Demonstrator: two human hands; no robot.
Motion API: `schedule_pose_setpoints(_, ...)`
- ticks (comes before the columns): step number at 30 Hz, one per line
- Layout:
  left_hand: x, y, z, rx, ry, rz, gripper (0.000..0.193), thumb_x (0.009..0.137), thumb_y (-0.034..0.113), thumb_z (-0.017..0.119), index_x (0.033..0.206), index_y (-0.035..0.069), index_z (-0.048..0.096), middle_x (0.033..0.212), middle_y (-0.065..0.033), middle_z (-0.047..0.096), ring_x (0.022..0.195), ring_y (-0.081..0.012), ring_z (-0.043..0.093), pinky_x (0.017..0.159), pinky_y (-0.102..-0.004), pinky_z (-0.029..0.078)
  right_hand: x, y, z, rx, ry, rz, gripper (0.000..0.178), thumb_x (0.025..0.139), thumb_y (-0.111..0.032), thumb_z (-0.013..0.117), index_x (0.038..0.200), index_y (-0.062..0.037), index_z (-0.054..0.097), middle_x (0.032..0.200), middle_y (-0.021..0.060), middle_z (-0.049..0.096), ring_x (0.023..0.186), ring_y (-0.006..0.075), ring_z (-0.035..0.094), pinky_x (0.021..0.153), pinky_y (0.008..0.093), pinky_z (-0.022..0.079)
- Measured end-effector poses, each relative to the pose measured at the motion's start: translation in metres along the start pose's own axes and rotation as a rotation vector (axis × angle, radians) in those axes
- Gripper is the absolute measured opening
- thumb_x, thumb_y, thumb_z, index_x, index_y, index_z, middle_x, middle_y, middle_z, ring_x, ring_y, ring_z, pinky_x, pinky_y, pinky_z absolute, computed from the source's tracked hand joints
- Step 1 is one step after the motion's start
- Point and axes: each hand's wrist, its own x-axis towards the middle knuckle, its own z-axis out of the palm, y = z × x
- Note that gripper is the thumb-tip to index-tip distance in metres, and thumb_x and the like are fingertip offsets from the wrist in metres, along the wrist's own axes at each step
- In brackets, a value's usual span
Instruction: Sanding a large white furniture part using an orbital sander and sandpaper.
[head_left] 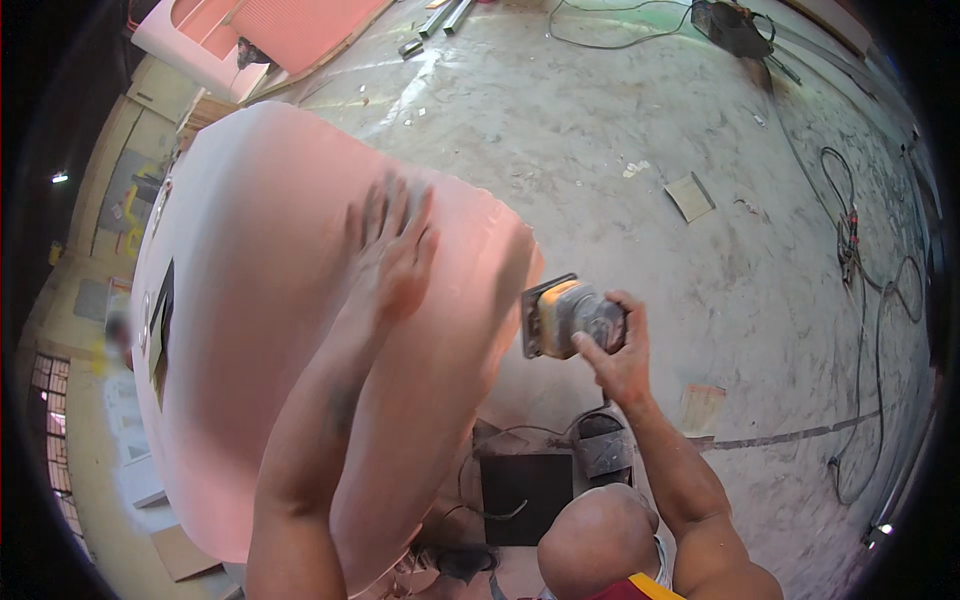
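A large, curved pink panel (240,300) with a smooth, dusty surface fills the left half of the view. Flat upon it lies my left hand (395,255), fingers spread and slightly smeared by motion, holding nothing. Beyond the panel's right edge, my right hand (625,365) wraps round the dark body of a yellow-and-black palm sander (570,318). The sander's square pad is turned toward the panel's edge; whether they touch I cannot tell. A cord hangs down from the sander's side.
A black square board (527,497) lies on the dusty concrete floor (570,150) below the sander. Sheets of sandpaper (690,197) are scattered to the right, where long cables (850,250) coil. Another pink moulded piece (300,35) stands at the far left.
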Motion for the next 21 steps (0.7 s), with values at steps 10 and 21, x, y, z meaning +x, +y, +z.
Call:
schedule_pose_setpoints(10, -0.219, -0.059, -0.063, -0.011, -0.323, -0.036, 0.082, 0.102, 0.054, 0.055, 0.17, 0.014, 0.031, 0.177, -0.0237, 0.018, 0.164, -0.0448, 0.013, 0.13, -0.0633, 0.004, -0.032, -0.04, 0.073, -0.206, -0.227, -0.646, 0.067, 0.073, -0.013, 0.092, 0.133, -0.0173, 0.062, 0.125, 0.0161, 0.059, 0.103, 0.0364, 0.07, 0.083, 0.0458, 0.062)
schedule_pose_setpoints(21, -0.219, -0.055, -0.062, 0.01, -0.329, -0.062, 0.091, 0.101, 0.072, 0.046, 0.171, 0.016, 0.03, 0.178, -0.0218, 0.016, 0.165, -0.0427, 0.013, 0.13, -0.0632, 0.001, 0.141, -0.093, 0.071, -0.246, 0.04, -0.26, 0.062, 0.08, -0.026, 0.085, 0.137, -0.0159, 0.061, 0.119, 0.0155, 0.061, 0.11, 0.0338, 0.066, 0.096, 0.0434, 0.056)
